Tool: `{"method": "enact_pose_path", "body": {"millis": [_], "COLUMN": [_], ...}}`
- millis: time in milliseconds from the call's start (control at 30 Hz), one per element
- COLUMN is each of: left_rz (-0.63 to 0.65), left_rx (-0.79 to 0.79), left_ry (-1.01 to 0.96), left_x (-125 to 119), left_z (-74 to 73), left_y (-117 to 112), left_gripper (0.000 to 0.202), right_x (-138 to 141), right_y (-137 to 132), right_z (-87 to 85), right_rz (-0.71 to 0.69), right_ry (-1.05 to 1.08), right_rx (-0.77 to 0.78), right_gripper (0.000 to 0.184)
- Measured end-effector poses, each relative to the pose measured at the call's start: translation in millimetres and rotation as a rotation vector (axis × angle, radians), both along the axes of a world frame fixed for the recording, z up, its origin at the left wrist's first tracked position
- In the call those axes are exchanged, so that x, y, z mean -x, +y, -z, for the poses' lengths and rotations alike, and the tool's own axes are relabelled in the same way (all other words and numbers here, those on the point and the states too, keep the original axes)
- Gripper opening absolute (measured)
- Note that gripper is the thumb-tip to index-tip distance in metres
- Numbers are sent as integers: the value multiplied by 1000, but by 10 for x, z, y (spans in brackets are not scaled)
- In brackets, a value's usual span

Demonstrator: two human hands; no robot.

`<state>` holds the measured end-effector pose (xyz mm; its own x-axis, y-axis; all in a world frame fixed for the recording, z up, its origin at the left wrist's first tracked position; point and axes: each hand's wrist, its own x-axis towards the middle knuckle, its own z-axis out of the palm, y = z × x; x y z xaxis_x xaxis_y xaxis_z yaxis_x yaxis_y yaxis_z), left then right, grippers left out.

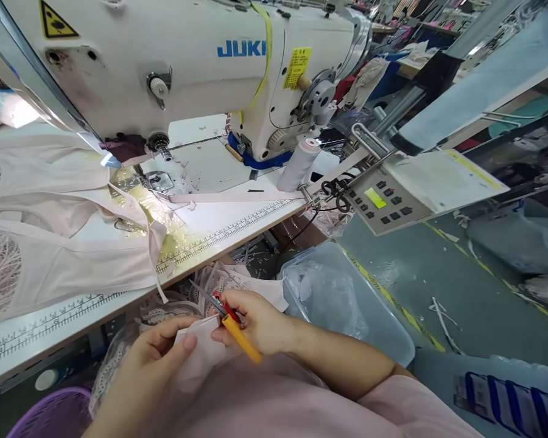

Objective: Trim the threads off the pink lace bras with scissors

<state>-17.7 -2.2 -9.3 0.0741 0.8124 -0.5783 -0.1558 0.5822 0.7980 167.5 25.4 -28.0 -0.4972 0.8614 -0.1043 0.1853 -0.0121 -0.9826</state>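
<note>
My right hand (260, 322) is closed around thread snips (228, 322) with a red and yellow handle, their blades pointing up and left. My left hand (158, 350) pinches a small piece of pale pink fabric (196, 353) held in my lap, right beside the snips. Pink lace pieces (210, 283) lie beneath both hands. On the table above, pale pink garment pieces (59, 243) are spread out, reaching under the needle area of a white sewing machine (173, 67).
The white table edge carries a ruler strip (228, 231). A thread cone (299, 164) and control panel (383, 204) stand at the right. A clear plastic bin (347, 298) sits on the floor beside my knee. A purple basket (50, 417) is at lower left.
</note>
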Motion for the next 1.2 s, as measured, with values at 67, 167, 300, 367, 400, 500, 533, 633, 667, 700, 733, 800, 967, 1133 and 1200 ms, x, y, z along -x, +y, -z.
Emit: {"method": "enact_pose_path", "body": {"millis": [67, 167, 300, 367, 400, 500, 533, 633, 667, 700, 733, 800, 967, 1133, 1200], "left_rz": [36, 105, 102, 88, 86, 87, 86, 86, 87, 90, 93, 107, 205, 169, 175], "left_rx": [-43, -151, -175, -157, -152, -138, -133, -110, -103, -97, -96, -118, -308, -349, -314], "left_ry": [51, 161, 214, 235, 245, 240, 234, 210, 199, 190, 187, 206, 275, 319, 313], "left_x": [6, -13, -58, -72, -76, -81, -83, -85, -85, -84, -81, -70, -26, -24, -36], "left_z": [-7, -36, -53, -47, -44, -39, -40, -51, -54, -58, -61, -62, -22, 40, 43], "left_y": [13, 24, 15, 9, 7, 10, 13, 16, 16, 15, 15, 15, 36, 43, 41], "left_gripper": [29, 21, 18, 19, 20, 20, 20, 21, 22, 22, 22, 21, 16, 8, 10], "right_x": [0, -3, -34, -62, -78, -112, -116, -105, -99, -97, -101, -137, -363, -525, -544], "right_y": [1, 8, 43, 68, 80, 100, 100, 86, 84, 91, 108, 183, 504, 584, 551], "right_z": [2, -8, -34, -53, -63, -91, -96, -95, -93, -94, -99, -124, -282, -424, -442], "right_rz": [-9, -25, -62, -82, -86, -72, -67, -59, -57, -59, -71, -147, -543, -681, -689], "right_ry": [-1, -10, -53, -63, -71, -107, -114, -122, -129, -136, -143, -181, -530, -794, -830], "right_rx": [-9, -5, -14, -18, -22, -37, -44, -69, -81, -93, -106, -144, -275, -326, -345], "right_gripper": [32, 33, 35, 36, 37, 37, 36, 33, 33, 33, 34, 39, 53, 50, 48]}}
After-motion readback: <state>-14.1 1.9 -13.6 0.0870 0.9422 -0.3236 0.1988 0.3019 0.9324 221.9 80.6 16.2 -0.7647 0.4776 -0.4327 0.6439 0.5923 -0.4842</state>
